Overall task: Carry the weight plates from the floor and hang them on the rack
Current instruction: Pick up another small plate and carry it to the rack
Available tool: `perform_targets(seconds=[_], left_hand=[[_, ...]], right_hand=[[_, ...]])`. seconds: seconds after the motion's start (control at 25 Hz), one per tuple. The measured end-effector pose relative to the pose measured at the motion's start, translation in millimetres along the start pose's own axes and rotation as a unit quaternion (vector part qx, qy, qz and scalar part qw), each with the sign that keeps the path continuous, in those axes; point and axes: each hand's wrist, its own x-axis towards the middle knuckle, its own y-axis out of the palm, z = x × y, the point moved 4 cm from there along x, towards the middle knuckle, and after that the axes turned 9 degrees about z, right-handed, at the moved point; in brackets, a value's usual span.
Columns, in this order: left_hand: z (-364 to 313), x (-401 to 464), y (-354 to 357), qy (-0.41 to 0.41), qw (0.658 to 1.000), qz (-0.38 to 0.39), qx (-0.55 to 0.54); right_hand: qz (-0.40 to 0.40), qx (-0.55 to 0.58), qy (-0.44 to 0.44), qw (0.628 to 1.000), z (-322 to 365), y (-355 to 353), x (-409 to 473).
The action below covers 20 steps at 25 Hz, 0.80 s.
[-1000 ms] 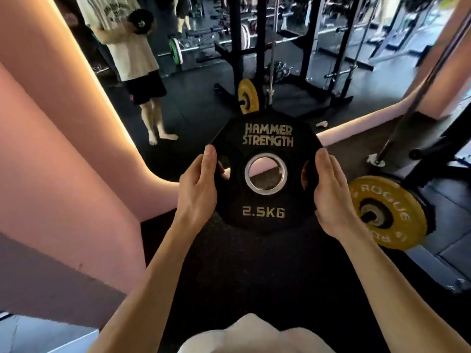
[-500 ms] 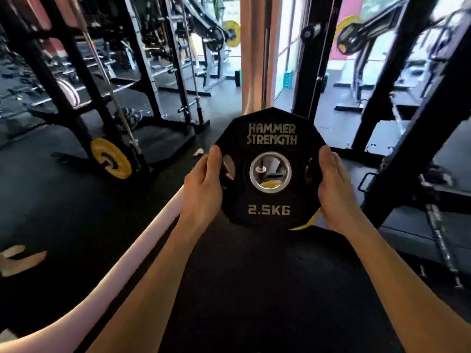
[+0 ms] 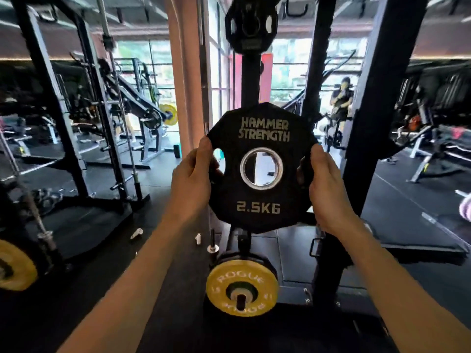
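Observation:
A black 2.5 kg weight plate marked HAMMER STRENGTH stands upright in front of me at chest height. My left hand grips its left edge and my right hand grips its right edge. Behind it rises the black rack upright. Another black plate hangs high on that upright. A yellow ROGUE plate sits on a low peg of the rack, below the plate I hold.
Thick black rack posts stand to the right. A power rack with a slanted barbell fills the left, with a yellow plate at the far left edge. A person stands far back. Black rubber flooring lies all around.
My view swung from the mirror wall to the rack and rose. The held plate stayed between both hands and now faces the rack upright, above the yellow plate.

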Motion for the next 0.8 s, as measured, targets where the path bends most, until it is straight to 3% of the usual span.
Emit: perform_targets(seconds=[0.48, 0.8], left_hand=[[-69, 182, 14, 0.14, 0.988, -0.007, -0.059], [-99, 327, 17, 0.222, 0.974, -0.032, -0.019]], right_hand=[[0.027, -0.045, -0.139, 0.989, 70, 5, 186], [-0.007, -0.095, -0.216, 0.972, 104, 18, 322]])
